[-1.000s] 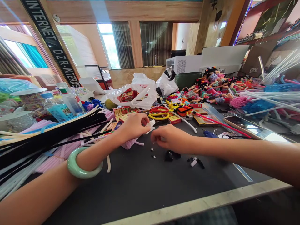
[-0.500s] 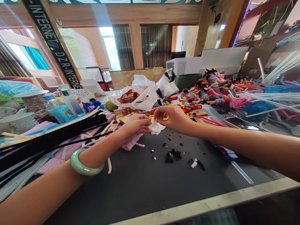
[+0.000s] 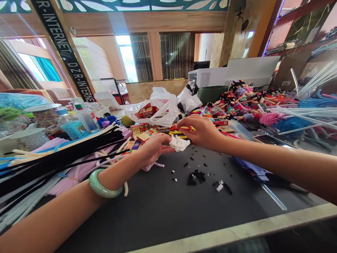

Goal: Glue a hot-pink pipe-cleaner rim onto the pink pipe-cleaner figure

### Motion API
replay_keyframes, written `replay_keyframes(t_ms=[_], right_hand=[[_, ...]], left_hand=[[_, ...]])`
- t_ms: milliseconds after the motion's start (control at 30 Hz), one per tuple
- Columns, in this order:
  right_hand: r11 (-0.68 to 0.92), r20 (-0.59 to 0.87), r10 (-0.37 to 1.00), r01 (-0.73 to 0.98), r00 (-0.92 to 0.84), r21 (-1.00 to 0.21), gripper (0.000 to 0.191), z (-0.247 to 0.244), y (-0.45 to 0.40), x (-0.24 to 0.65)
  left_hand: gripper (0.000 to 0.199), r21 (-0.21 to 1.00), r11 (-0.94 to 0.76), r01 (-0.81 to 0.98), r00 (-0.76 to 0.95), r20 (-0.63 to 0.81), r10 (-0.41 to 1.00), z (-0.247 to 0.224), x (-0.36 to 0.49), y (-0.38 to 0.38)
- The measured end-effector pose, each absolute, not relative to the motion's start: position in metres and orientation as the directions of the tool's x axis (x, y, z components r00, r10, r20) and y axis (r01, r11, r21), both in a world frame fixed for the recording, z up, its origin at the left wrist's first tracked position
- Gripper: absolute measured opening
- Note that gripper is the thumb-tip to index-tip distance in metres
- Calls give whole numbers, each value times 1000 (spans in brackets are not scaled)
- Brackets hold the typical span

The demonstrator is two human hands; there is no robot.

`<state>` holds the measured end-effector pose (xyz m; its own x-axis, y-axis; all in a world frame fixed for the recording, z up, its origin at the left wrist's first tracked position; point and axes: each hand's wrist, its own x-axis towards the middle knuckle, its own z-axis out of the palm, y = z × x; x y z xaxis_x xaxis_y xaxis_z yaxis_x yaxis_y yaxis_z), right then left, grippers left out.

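Observation:
My left hand (image 3: 156, 149), with a green bangle (image 3: 105, 183) on its wrist, pinches a crumpled white piece (image 3: 179, 143) between thumb and fingers. Just right of and above that piece is my right hand (image 3: 196, 128), its fingers curled together near red and yellow handles; whether it grips them is too small to tell. Below the hands, black scraps (image 3: 196, 176) and small white bits lie on the dark table (image 3: 158, 211).
Bundled pipe cleaners (image 3: 65, 158) lie at the left, behind them a blue-labelled bottle (image 3: 71, 124). A plastic bag (image 3: 163, 105) and small boxes are at the back. Many dolls (image 3: 244, 100) are piled back right. A glue gun (image 3: 251, 170) lies under my right forearm.
My right hand has come off the white piece and moved slightly up and right. The white piece shows more fully in my left hand. The whole view has shifted a little.

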<state>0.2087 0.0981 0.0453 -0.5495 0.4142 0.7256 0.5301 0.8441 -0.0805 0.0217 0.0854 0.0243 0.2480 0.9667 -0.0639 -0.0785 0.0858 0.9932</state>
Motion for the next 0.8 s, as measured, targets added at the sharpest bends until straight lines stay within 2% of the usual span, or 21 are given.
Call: replay_keyframes(t_ms=[233,400,567,800], right_hand=[[838,663,455,538,-594,-93,10,47,98,205],[843,603,483,523,-635,-125,16,52,90,203],[835,520,518,532,-679,-138,23,61,91,197],[863,443,491,486,-750,-135,29,63,83,187]], left_hand=[[16,999,38,-6,257,-36,966,25,22,83],[19,978,-24,208,273,-35,961,19,23,75],[20,868,-183,462,292,46,955,14,26,69],[15,741,-340,580,397,107,912,21,23,67]])
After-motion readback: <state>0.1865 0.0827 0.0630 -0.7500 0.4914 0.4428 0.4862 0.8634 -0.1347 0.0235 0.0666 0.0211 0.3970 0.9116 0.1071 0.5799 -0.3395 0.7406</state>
